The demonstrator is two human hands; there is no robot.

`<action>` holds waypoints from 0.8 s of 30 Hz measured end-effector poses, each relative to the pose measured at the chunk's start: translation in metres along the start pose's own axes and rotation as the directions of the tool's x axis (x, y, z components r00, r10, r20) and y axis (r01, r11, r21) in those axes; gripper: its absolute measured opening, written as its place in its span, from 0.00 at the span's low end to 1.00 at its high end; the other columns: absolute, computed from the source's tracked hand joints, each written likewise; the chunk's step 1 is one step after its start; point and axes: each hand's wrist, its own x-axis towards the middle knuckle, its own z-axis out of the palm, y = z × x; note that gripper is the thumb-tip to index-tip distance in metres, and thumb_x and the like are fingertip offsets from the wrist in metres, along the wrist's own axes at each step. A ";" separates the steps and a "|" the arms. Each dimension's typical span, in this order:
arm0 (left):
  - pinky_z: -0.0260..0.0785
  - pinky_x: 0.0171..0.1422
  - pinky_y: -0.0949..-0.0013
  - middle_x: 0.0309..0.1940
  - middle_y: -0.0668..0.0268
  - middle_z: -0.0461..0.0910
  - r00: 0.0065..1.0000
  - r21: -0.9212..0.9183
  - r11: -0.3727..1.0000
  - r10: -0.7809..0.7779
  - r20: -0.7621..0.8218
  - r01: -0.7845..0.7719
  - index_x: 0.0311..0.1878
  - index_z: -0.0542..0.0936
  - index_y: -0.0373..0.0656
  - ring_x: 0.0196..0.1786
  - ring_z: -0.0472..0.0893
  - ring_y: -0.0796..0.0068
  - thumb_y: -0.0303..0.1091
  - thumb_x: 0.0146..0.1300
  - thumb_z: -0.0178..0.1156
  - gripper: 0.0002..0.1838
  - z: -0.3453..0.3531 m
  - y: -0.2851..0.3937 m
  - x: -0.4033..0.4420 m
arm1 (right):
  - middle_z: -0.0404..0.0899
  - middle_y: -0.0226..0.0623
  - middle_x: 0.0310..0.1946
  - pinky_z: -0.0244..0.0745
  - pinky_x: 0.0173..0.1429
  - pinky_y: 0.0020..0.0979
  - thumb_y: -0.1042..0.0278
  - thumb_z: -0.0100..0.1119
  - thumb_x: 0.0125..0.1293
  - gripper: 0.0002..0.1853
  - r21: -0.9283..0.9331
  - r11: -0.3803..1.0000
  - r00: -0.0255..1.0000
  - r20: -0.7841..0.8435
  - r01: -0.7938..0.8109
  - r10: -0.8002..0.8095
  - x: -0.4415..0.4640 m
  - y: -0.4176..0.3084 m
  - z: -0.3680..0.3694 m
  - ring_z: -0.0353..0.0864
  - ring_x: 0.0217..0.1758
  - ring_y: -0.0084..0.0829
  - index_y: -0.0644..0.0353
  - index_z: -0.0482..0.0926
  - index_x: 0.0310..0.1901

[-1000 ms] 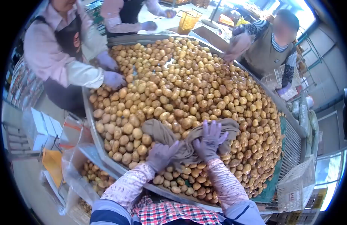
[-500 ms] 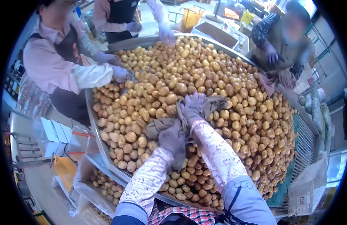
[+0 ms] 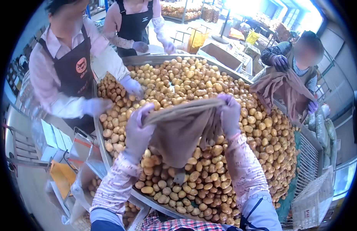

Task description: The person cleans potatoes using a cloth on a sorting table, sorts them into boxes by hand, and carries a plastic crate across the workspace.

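Note:
A brown cloth [image 3: 178, 134] hangs stretched between my two gloved hands, raised above the heap of round yellow-brown produce [image 3: 209, 181]. My left hand [image 3: 139, 129] pinches its left corner, fingers closed. At the upper right edge my right hand [image 3: 229, 111] grips the cloth too. The cloth sags in the middle and hides part of the heap. Its lower end hangs just over the pieces nearest me.
A metal rim [image 3: 155, 59] borders the heap. Two people in aprons stand at the back left; one reaches over the heap. Another person at the right holds a brown cloth [image 3: 282, 90]. A white crate [image 3: 307, 204] stands at lower right, cartons [image 3: 55, 140] at left.
My hands have lifted the cloth off the heap and spread it apart between them. The person at the right has raised a similar cloth. The left co-worker's hands have shifted.

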 end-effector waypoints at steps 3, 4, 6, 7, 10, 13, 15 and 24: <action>0.69 0.61 0.68 0.55 0.58 0.74 0.967 0.151 0.967 0.223 -0.120 -0.204 0.70 0.70 0.40 0.54 0.75 0.71 0.26 0.60 0.65 0.33 0.034 -0.018 0.049 | 0.75 0.44 0.57 0.73 0.61 0.30 0.83 0.52 0.63 0.17 -0.231 0.903 0.918 -0.081 0.361 -0.388 0.046 -0.008 0.028 0.77 0.57 0.33 0.63 0.76 0.53; 0.66 0.66 0.64 0.61 0.51 0.70 0.939 0.418 0.870 0.330 -0.099 -0.261 0.73 0.67 0.42 0.61 0.72 0.60 0.28 0.58 0.65 0.37 0.042 -0.035 0.062 | 0.71 0.48 0.62 0.70 0.65 0.37 0.80 0.53 0.62 0.20 -0.591 0.681 0.841 -0.008 0.433 -0.542 0.063 0.014 0.035 0.73 0.63 0.40 0.61 0.75 0.57; 0.52 0.77 0.50 0.74 0.42 0.57 0.942 0.677 0.699 0.334 -0.025 -0.230 0.78 0.59 0.50 0.75 0.58 0.40 0.44 0.57 0.66 0.45 0.064 -0.086 0.084 | 0.62 0.52 0.70 0.61 0.70 0.56 0.68 0.55 0.60 0.27 -0.880 0.310 0.842 0.161 0.359 -0.516 0.073 0.045 0.060 0.62 0.72 0.54 0.53 0.71 0.64; 0.41 0.79 0.39 0.77 0.45 0.52 0.986 0.827 0.549 0.166 0.032 -0.119 0.79 0.57 0.58 0.78 0.52 0.40 0.55 0.59 0.63 0.46 0.081 -0.108 0.082 | 0.58 0.53 0.73 0.54 0.71 0.67 0.60 0.56 0.60 0.31 -0.915 0.275 0.911 0.184 0.296 -0.370 0.062 0.057 0.078 0.56 0.75 0.60 0.48 0.69 0.67; 0.18 0.79 0.34 0.80 0.46 0.45 0.941 0.924 0.381 -0.302 0.153 -0.027 0.80 0.53 0.64 0.82 0.41 0.45 0.67 0.61 0.54 0.46 0.106 -0.195 0.088 | 0.48 0.43 0.79 0.29 0.70 0.82 0.36 0.55 0.60 0.40 -0.925 0.285 0.938 0.307 0.253 0.164 0.055 0.166 0.096 0.40 0.80 0.65 0.37 0.63 0.74; 0.26 0.80 0.33 0.81 0.49 0.41 0.932 0.920 0.391 -0.319 0.171 -0.035 0.81 0.50 0.67 0.83 0.40 0.46 0.65 0.64 0.51 0.44 0.120 -0.190 0.135 | 0.44 0.41 0.81 0.23 0.71 0.81 0.34 0.52 0.61 0.40 -0.899 0.331 0.918 0.356 0.286 0.173 0.088 0.167 0.111 0.35 0.83 0.56 0.36 0.64 0.74; 0.30 0.80 0.34 0.82 0.51 0.41 0.885 0.951 0.307 -0.434 0.170 -0.032 0.80 0.51 0.71 0.82 0.41 0.44 0.63 0.63 0.52 0.43 0.131 -0.184 0.165 | 0.45 0.42 0.80 0.23 0.71 0.81 0.36 0.53 0.60 0.39 -0.905 0.278 0.915 0.373 0.322 0.155 0.110 0.183 0.129 0.34 0.83 0.55 0.36 0.65 0.74; 0.46 0.78 0.40 0.78 0.55 0.53 0.853 0.925 0.355 -0.435 0.289 -0.132 0.71 0.70 0.74 0.78 0.54 0.43 0.61 0.56 0.60 0.36 0.107 -0.184 0.142 | 0.56 0.40 0.73 0.41 0.75 0.72 0.43 0.64 0.54 0.32 -0.893 0.254 0.847 0.437 0.370 0.302 0.083 0.164 0.112 0.43 0.81 0.51 0.35 0.76 0.63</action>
